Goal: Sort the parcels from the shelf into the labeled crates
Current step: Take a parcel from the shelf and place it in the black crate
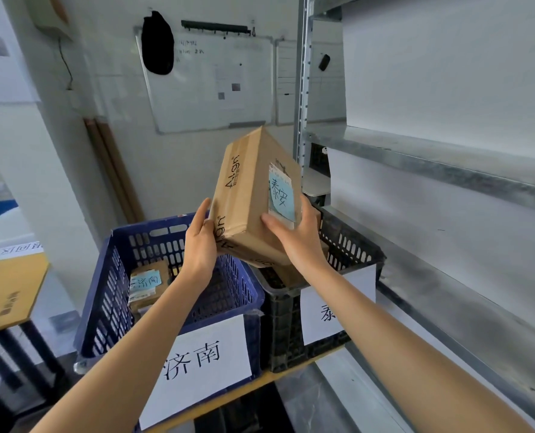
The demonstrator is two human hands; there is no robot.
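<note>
I hold a brown cardboard parcel with a blue handwritten label, tilted, above the gap between two crates. My left hand grips its lower left side, and my right hand grips its lower right side with the thumb on the labelled face. Below left is a blue crate with a white printed sign; inside it lies a small parcel with a blue label. Below right stands a black crate with a white sign, partly hidden by my right arm, and a brown parcel shows inside it.
A metal shelf unit fills the right side, its boards lined with white paper. Both crates sit on a yellow-edged surface. A yellow box lies on a dark stand at the left. A whiteboard hangs on the back wall.
</note>
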